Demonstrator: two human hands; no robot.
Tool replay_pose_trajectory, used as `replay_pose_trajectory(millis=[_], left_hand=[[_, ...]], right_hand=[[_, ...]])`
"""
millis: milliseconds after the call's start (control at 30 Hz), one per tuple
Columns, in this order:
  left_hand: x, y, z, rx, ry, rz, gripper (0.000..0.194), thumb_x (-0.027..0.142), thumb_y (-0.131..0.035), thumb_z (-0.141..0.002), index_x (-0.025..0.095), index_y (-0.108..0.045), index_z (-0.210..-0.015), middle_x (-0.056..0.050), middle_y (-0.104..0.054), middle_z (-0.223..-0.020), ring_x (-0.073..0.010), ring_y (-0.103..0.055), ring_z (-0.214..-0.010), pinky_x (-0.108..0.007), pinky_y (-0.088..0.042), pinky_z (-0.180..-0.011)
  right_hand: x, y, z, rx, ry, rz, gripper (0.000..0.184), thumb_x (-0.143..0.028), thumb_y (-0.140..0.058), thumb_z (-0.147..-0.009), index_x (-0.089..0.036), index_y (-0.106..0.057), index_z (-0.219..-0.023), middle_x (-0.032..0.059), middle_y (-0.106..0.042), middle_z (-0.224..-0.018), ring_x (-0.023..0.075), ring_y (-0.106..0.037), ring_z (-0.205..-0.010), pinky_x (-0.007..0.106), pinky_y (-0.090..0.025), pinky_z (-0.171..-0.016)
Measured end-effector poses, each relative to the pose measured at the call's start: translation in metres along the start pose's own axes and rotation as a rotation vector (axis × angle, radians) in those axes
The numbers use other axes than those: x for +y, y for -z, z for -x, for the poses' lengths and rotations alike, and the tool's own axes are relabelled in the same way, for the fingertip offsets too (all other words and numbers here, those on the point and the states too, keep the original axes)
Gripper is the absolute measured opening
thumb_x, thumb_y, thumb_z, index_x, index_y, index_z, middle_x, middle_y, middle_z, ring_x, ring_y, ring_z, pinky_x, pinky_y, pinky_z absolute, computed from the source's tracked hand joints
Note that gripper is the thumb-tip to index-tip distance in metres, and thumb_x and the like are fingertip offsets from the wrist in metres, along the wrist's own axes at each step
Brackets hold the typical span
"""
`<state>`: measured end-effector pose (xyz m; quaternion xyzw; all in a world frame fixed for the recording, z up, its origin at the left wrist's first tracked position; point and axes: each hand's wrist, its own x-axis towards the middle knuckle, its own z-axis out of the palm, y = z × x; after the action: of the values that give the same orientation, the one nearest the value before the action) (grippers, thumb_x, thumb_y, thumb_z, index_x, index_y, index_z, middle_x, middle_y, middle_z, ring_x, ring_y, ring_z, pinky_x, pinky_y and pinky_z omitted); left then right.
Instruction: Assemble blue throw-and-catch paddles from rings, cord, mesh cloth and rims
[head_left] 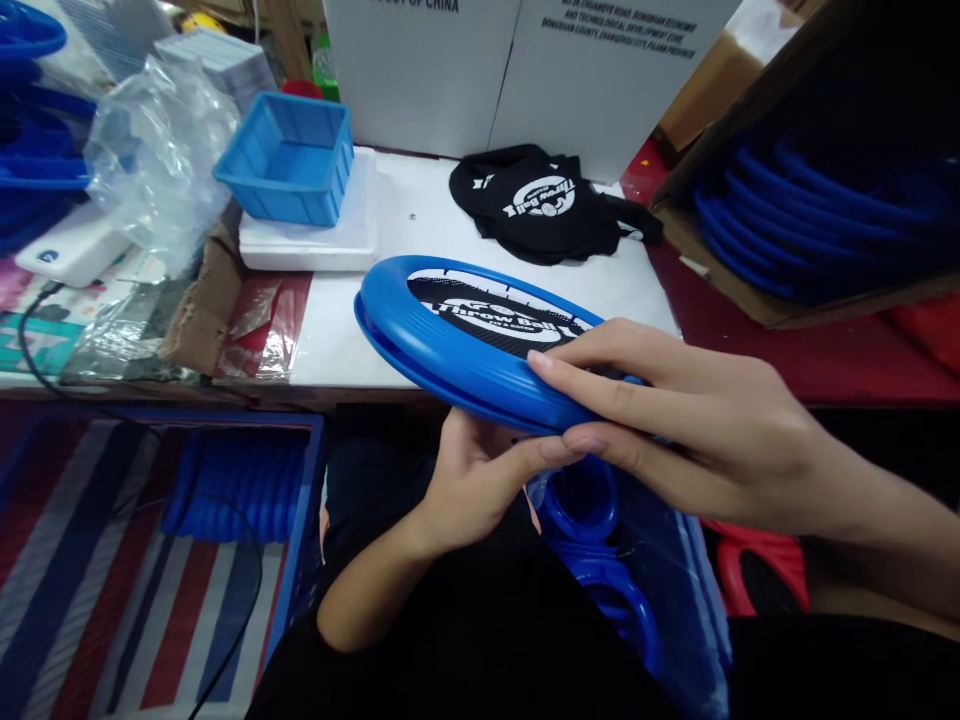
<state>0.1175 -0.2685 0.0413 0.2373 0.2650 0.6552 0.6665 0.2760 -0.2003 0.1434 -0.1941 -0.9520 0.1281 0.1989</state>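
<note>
One blue disc (442,345) tilts with right hand (705,430) fingers (600,388) clamped on its rim and left hand (472,490) beneath, its grip unclear.

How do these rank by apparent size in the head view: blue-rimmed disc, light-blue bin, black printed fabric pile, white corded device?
1. Blue-rimmed disc
2. Light-blue bin and black printed fabric pile: too alike to rank
3. White corded device

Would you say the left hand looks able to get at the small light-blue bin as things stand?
Probably not without letting go: the left hand supports the blue disc from below, though nothing appears to cover the open light-blue bin.
</note>
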Motion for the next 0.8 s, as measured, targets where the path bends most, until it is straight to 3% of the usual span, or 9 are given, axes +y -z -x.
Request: replay_pose_trajectory(millis=[200, 400, 567, 667, 800], left_hand=[[0.001, 0.006, 0.004, -0.058, 0.141, 0.068, 0.065, 0.053, -0.092, -0.079, 0.027, -0.067, -0.133, -0.01, -0.08, -0.117, -0.0316, -0.079, -0.106, -0.044, -0.068, -0.088], [-0.004, 0.019, 0.011, -0.054, 0.165, 0.044, 0.064, 0.06, -0.089, -0.078, 0.022, -0.069, -0.125, -0.013, -0.079, -0.112, -0.0306, -0.08, -0.1, -0.041, -0.069, -0.082], [-0.014, 0.028, 0.019, 0.199, 0.168, 0.023, 0.058, 0.062, -0.094, -0.069, 0.017, -0.072, -0.098, -0.005, -0.076, -0.089, -0.0181, -0.074, -0.077, -0.029, -0.065, -0.069], [-0.021, 0.032, 0.02, 0.369, 0.206, 0.081, 0.057, 0.059, -0.099, -0.062, 0.016, -0.066, -0.081, 0.002, -0.067, -0.072, -0.0095, -0.064, -0.062, -0.018, -0.055, -0.056], [-0.032, 0.041, 0.02, 0.522, 0.275, 0.115, 0.056, 0.053, -0.101, -0.059, 0.017, -0.065, -0.081, 0.003, -0.066, -0.074, -0.0092, -0.062, -0.063, -0.019, -0.05, -0.056]], right_hand=[[-0.001, -0.002, 0.002, -0.025, 0.014, 0.027, 0.046, -0.023, -0.061, -0.104, -0.023, -0.059, -0.151, 0.0127, -0.072, -0.128, 0.0261, -0.071, -0.112, 0.04, -0.063, -0.093], [-0.004, -0.022, 0.01, -0.028, 0.055, 0.086, 0.044, -0.018, -0.057, -0.105, -0.013, -0.056, -0.148, 0.0171, -0.071, -0.122, 0.0268, -0.069, -0.11, 0.043, -0.06, -0.093], [-0.009, -0.057, 0.021, 0.042, 0.085, 0.196, 0.041, -0.009, -0.053, -0.101, 0.0, -0.059, -0.14, 0.0231, -0.073, -0.115, 0.0325, -0.069, -0.112, 0.05, -0.061, -0.091], [-0.01, -0.083, 0.028, 0.089, 0.099, 0.258, 0.036, -0.007, -0.051, -0.1, 0.0, -0.065, -0.133, 0.0235, -0.075, -0.113, 0.033, -0.07, -0.111, 0.05, -0.063, -0.089], [-0.008, -0.113, 0.037, 0.101, 0.094, 0.345, 0.029, -0.008, -0.053, -0.101, -0.003, -0.073, -0.121, 0.0244, -0.077, -0.118, 0.0319, -0.073, -0.108, 0.048, -0.064, -0.089]])
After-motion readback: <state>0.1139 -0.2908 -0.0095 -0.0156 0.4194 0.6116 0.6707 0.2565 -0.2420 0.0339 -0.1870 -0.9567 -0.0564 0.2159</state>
